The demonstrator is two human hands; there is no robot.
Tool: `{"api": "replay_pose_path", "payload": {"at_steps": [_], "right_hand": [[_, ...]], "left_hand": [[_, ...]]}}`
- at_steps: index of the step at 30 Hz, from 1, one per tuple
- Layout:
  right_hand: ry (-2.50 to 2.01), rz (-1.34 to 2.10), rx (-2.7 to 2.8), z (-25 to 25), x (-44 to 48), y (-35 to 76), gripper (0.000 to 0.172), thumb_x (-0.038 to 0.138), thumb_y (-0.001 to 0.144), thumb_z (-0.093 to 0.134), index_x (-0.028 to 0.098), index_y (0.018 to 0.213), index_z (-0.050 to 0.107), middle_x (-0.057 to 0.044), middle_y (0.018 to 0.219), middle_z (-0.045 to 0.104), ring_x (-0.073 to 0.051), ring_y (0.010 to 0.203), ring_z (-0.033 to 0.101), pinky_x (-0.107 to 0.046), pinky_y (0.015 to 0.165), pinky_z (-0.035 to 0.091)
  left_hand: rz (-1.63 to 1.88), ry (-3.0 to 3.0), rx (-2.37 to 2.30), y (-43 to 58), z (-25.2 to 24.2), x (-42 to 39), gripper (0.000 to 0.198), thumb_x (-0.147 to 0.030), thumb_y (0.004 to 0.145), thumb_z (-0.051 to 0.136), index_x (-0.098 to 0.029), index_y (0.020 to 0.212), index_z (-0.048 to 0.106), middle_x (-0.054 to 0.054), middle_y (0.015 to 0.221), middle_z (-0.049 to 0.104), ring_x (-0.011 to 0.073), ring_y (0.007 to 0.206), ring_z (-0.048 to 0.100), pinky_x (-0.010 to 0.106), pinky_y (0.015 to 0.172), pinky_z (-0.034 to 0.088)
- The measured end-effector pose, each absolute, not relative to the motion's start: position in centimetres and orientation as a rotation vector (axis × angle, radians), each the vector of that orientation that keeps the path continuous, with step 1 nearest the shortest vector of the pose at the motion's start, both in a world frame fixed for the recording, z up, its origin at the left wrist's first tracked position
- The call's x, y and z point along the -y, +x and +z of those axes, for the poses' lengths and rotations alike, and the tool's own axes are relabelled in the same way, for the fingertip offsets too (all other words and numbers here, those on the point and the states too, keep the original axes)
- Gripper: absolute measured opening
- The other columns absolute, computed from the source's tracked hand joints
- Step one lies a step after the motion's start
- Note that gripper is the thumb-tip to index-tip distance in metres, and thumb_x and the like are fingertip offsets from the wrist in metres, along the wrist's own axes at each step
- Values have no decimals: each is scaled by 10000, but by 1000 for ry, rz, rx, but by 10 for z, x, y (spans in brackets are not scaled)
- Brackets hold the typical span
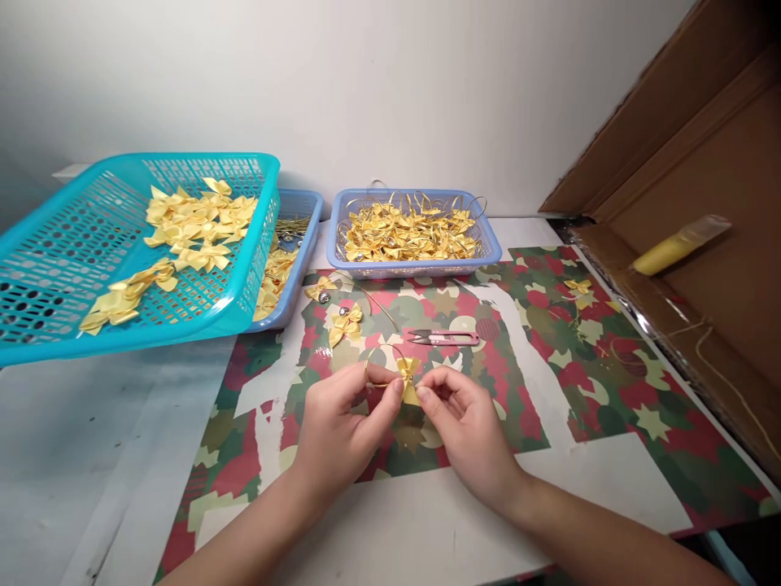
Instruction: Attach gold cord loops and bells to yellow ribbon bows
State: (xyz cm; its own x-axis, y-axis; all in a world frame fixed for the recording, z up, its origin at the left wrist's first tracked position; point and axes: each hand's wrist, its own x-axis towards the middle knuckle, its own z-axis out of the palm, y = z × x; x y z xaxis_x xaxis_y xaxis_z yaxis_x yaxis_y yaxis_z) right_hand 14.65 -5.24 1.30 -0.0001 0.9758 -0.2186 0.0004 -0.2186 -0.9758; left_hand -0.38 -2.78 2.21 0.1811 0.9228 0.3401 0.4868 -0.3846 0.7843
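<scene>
Both my hands meet over the patterned paper at the table's middle. My left hand and my right hand pinch a small yellow ribbon bow between their fingertips; a thin gold loop of cord rises from it toward the left. Just beyond the bow lie small red thread snips. Two finished bows with little bells lie to the left of the snips.
A tilted turquoise basket at left holds loose yellow bows. A blue basket sits under it, and another blue basket of bows with gold loops stands behind. A cardboard box with a yellow tube is at right.
</scene>
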Motion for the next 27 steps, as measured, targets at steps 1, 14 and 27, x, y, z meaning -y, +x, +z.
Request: {"api": "replay_pose_path", "payload": {"at_steps": [1,14,27], "right_hand": [[-1368,1368,1097,13,52,146,222,392,860,584,195,765,549,7,716,538,-122,648,488,-245,580,428],[-1403,1350,1138,14,54,146,229,399,860,574,195,758,553,4,713,537,-125,633,482,-251,574,416],[-1420,1311,1153,13,54,145,183,339,871,562,190,765,566,-6,739,554,-135,667,511,-263,602,439]], "left_hand": [[1121,1964,-1317,-4,22,28,157,-162,848,581,-179,693,591,-35,594,603,81,511,486,203,502,395],[1131,1992,-1355,-3,21,28,203,-184,855,570,-184,652,575,-27,566,581,98,508,474,220,507,392],[1187,2070,-1320,-1,20,30,150,-140,837,592,-181,693,587,-25,606,609,93,532,520,214,524,414]]}}
